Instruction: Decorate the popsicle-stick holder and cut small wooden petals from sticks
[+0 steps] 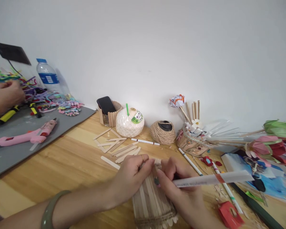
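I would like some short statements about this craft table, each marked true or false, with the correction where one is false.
1. The left hand rests on a jar clad in wooden sticks. True.
2. The right hand holds scissors. False: it holds a white rolled paper stick.
3. The ball of twine stands by the wall, right of the white coconut. True.
4. The pink glue gun lies on the bare wood. False: it lies on the grey mat.
5. The black phone lies flat on the table. False: it stands in a small stick-clad holder.
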